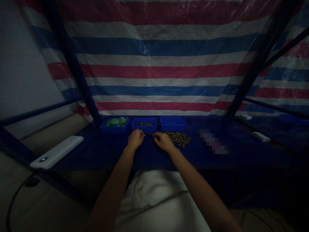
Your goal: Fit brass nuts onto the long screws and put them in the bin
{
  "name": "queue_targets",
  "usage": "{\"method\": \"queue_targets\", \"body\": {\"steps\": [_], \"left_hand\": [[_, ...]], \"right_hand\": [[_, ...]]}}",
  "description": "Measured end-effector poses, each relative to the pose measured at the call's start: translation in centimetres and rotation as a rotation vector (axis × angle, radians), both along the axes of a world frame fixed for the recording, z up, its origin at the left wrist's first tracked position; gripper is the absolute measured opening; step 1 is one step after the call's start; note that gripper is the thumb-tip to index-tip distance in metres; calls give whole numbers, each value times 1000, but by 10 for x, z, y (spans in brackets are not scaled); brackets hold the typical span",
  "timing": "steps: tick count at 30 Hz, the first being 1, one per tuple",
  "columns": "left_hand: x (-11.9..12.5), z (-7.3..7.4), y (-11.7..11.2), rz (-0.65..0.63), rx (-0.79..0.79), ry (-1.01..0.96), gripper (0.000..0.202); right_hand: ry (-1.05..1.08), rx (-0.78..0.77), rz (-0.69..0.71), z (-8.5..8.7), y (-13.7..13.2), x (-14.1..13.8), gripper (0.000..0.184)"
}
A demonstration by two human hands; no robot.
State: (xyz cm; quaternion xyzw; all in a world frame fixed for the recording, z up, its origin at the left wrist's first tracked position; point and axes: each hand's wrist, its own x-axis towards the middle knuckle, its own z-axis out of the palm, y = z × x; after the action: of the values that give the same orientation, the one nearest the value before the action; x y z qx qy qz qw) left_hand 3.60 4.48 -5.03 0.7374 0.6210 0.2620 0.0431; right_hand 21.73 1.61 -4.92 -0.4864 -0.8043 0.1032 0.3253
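Over the blue table, my left hand (136,138) is closed in a pinch at one end of a thin dark rod-like piece (148,133). My right hand (164,140) is closed too, its fingertips at the other end; what they grip is too small and dark to name. Just beyond my right hand lies a pile of small brass-coloured metal parts (180,138). Behind my hands, a blue bin (144,129) contains several thin metal pieces (144,124) that look like screws or pins.
A blue bin (114,129) with green plastic packets (117,121) stands at the back left, another blue bin (172,123) at the back right. A long white box (58,151) lies at the table's left edge. Blue frame posts (82,77) rise before a striped tarp (149,71).
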Motion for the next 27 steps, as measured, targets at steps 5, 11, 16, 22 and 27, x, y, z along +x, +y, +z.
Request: {"method": "queue_targets", "body": {"steps": [5,11,16,22,27], "left_hand": [[-1,0,-1,-5,28,16,8],[3,1,2,-100,0,-214,20],[7,3,-1,-223,68,-330,29],[11,9,-5,-269,142,-359,17],[11,12,-7,-164,203,-341,21]], "right_hand": [[4,4,0,1,0,0,23],[5,0,14,0,1,0,23],[6,6,7,-1,1,0,23],[8,18,24,0,1,1,23],[11,6,24,1,1,2,22]]}}
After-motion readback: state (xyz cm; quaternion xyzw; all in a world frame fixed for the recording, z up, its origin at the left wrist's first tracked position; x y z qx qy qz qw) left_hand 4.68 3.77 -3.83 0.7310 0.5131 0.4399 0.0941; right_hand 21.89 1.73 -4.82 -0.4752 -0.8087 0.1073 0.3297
